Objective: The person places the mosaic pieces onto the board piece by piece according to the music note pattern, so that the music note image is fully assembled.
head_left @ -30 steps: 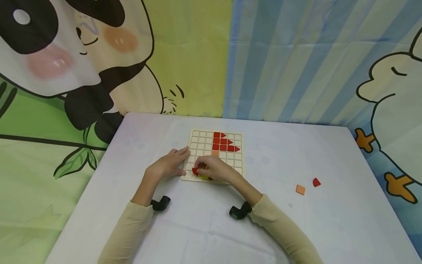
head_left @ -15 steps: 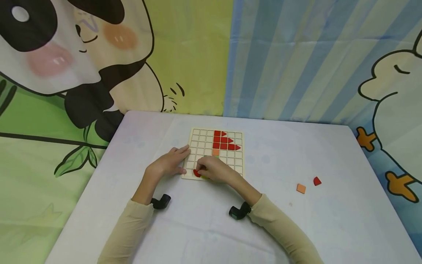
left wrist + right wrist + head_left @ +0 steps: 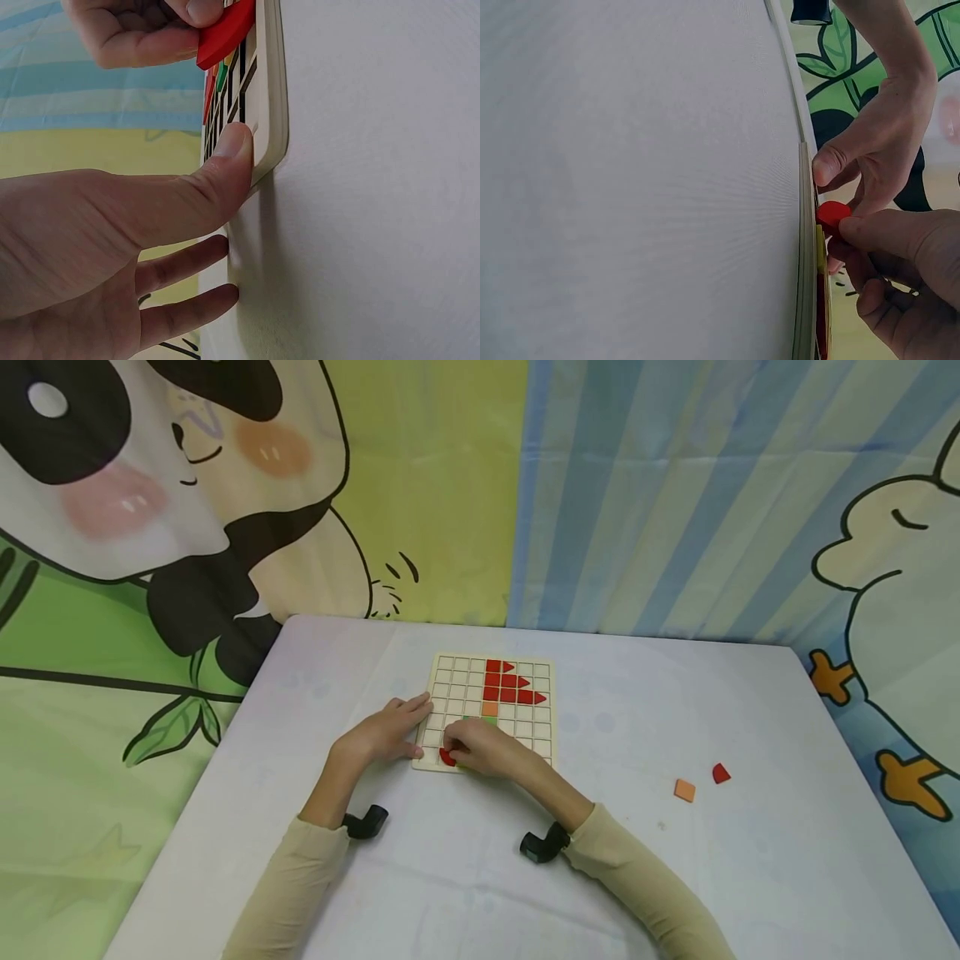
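Observation:
A pale wooden grid board (image 3: 450, 689) lies flat on the table. My right hand (image 3: 483, 747) is over its near part and pinches a red piece with a curved edge (image 3: 447, 757) between thumb and fingers. In the left wrist view this red piece (image 3: 225, 36) is tilted at the board's near edge. My left hand (image 3: 382, 731) lies against the board's left side with fingers extended, its thumb (image 3: 234, 142) touching the near left corner. Red tiles (image 3: 508, 696), an orange tile (image 3: 490, 708) and a green tile (image 3: 490, 721) sit in the grid. A yellow piece (image 3: 820, 247) shows beside the held one; my right hand hides other cells.
Right of the board, an orange square tile (image 3: 684, 790) and a red tile with a rounded side (image 3: 721, 773) lie loose on the white table (image 3: 615, 718). A printed cloth (image 3: 435, 485) hangs behind the table. Black wrist cameras (image 3: 545, 843) sit on both wrists.
The pinched red piece has shifted slightly right and toward the near edge of the board. My left hand has stayed in place.

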`<control>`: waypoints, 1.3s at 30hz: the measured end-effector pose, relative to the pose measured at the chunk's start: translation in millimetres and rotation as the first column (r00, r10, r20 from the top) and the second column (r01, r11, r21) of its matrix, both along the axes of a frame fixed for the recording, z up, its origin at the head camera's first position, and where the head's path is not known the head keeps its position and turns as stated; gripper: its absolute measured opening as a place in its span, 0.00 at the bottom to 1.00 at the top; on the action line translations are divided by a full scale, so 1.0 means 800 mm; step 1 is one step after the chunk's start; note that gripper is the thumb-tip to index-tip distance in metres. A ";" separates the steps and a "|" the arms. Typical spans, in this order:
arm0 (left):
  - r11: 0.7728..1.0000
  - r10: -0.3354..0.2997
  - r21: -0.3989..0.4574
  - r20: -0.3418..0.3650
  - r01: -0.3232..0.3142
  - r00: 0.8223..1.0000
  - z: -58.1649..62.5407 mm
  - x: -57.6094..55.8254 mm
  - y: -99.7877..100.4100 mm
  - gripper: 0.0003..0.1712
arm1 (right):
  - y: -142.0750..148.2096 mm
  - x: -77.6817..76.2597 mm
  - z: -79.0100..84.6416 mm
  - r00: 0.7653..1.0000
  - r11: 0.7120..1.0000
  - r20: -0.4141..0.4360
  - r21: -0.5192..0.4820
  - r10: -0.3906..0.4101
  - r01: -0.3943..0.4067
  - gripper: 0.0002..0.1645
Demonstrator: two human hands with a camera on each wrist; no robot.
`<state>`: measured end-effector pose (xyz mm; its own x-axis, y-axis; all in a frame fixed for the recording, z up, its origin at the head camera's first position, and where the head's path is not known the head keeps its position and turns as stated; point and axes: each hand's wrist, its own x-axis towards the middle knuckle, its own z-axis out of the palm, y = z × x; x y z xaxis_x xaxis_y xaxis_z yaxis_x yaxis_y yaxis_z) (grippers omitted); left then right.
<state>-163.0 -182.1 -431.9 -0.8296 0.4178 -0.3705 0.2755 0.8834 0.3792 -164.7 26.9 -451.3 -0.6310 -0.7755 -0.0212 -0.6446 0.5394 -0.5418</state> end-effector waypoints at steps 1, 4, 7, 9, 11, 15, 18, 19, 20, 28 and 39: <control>1.000 -0.001 -0.001 -0.001 0.001 1.000 0.000 0.000 0.000 0.47 | 0.000 0.000 0.000 1.000 1.000 -0.017 0.004 0.014 -0.014 0.05; 1.000 -0.005 -0.002 -0.008 0.005 1.000 -0.001 0.001 0.000 0.47 | 0.001 0.000 0.001 0.996 0.999 -0.066 0.021 0.052 -0.050 0.10; 1.000 -0.005 0.002 -0.010 0.005 1.000 -0.001 0.001 -0.001 0.47 | 0.002 0.001 0.002 0.991 0.996 -0.110 0.054 0.077 -0.072 0.13; 1.000 -0.009 0.002 -0.014 0.009 1.000 0.000 0.001 -0.001 0.47 | 0.002 0.002 0.003 0.987 0.994 -0.134 0.072 0.088 -0.079 0.13; 1.000 -0.003 0.005 -0.009 0.003 1.000 0.000 0.001 -0.001 0.47 | 0.002 0.002 0.002 0.985 0.993 -0.150 0.084 0.089 -0.077 0.13; 1.000 0.001 0.005 -0.006 -0.001 1.000 -0.001 0.002 -0.001 0.47 | 0.001 0.002 -0.001 0.983 0.994 -0.165 0.095 0.075 -0.059 0.13; 1.000 0.000 0.002 -0.008 0.000 1.000 -0.001 0.002 -0.001 0.47 | 0.001 0.002 -0.002 0.983 0.994 -0.170 0.096 0.067 -0.051 0.13; 1.000 0.000 0.001 -0.008 0.000 1.000 -0.001 0.003 -0.001 0.47 | 0.001 0.002 -0.003 0.983 0.994 -0.171 0.096 0.066 -0.051 0.13; 1.000 -0.001 0.001 -0.008 0.001 1.000 0.000 0.003 -0.001 0.47 | 0.001 0.002 -0.003 0.983 0.994 -0.172 0.094 0.067 -0.052 0.13; 1.000 -0.006 -0.004 -0.011 0.006 1.000 0.000 0.002 -0.001 0.47 | 0.002 0.002 -0.002 0.984 0.994 -0.164 0.095 0.071 -0.056 0.13; 1.000 0.004 -0.004 0.003 -0.004 1.000 -0.003 0.000 0.000 0.48 | 0.008 -0.003 0.001 0.988 0.995 -0.133 0.077 0.073 -0.063 0.09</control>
